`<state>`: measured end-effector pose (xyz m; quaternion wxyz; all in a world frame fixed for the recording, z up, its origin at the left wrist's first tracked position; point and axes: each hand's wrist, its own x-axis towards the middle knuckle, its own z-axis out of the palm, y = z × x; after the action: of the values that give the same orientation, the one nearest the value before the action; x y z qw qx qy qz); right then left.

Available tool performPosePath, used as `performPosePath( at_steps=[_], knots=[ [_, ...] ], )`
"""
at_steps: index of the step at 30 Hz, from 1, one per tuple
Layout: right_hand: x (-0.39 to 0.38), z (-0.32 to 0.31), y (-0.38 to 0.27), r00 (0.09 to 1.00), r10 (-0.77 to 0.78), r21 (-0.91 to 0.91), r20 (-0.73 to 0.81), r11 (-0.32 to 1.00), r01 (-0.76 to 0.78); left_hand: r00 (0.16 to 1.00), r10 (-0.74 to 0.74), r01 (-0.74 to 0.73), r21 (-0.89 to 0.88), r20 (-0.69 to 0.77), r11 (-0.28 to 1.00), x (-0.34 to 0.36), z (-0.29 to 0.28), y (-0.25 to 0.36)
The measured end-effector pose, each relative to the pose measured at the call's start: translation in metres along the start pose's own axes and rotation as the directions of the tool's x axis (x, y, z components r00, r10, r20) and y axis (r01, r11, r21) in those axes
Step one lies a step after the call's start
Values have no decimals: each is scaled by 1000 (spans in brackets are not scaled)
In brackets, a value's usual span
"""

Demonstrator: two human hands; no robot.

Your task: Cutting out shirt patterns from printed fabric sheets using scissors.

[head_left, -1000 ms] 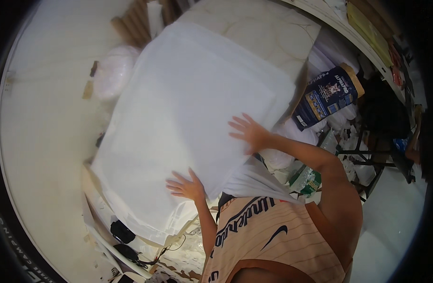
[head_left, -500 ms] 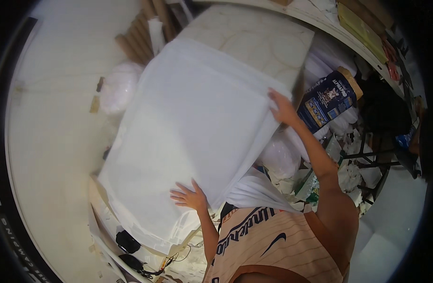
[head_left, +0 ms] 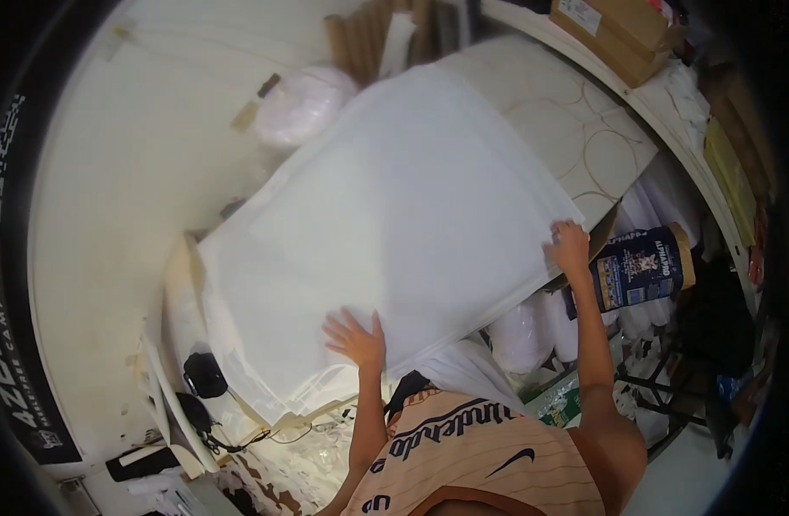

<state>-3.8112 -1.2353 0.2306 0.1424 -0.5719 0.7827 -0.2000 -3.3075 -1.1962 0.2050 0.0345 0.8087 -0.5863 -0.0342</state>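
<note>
A broad stack of thin white sheets (head_left: 429, 198) lies across the table, its lower left edges layered and uneven. My left hand (head_left: 357, 340) rests flat on the near part of the stack with its fingers spread. At the right-hand corner, my right hand (head_left: 570, 248) has its fingers bent over the edge of the top sheet, the thumb lying on the sheet's face. Beyond the stack, a pale tabletop (head_left: 601, 138) with faint curved lines shows bare.
A dark blue printed bag (head_left: 639, 267) and plastic-wrapped white rolls (head_left: 521, 337) sit right of the table. Brown cardboard tubes (head_left: 373, 43) and a plastic-wrapped white bundle (head_left: 304, 107) are at the back. A cardboard box (head_left: 622, 39) stands far right; a black device (head_left: 205, 375) lies left.
My view has turned, so the stack appears rotated clockwise. My right hand's fingers have bent in at the sheet's corner; my left hand still lies spread on the stack.
</note>
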Motion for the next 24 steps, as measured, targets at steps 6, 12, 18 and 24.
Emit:
performPosePath(
  at_steps=[6, 12, 18, 24],
  knots=[
    [72, 100, -137, 880, -464, 184, -99, 861, 474, 943, 326, -331, -120, -62, 936, 47, 9, 28],
    [102, 234, -286, 357, -934, 175, -26, 348, 921, 923, 377, -377, 14, -77, 926, 74, 41, 20],
    [278, 297, -294, 362, -932, 65, -3, 361, 930, 934, 355, -352, -87, 30, 932, 86, 50, 33],
    [346, 246, -310, 429, -879, 72, -207, 424, 903, 959, 282, -278, -101, 20, 955, 101, 34, 14]
  ],
)
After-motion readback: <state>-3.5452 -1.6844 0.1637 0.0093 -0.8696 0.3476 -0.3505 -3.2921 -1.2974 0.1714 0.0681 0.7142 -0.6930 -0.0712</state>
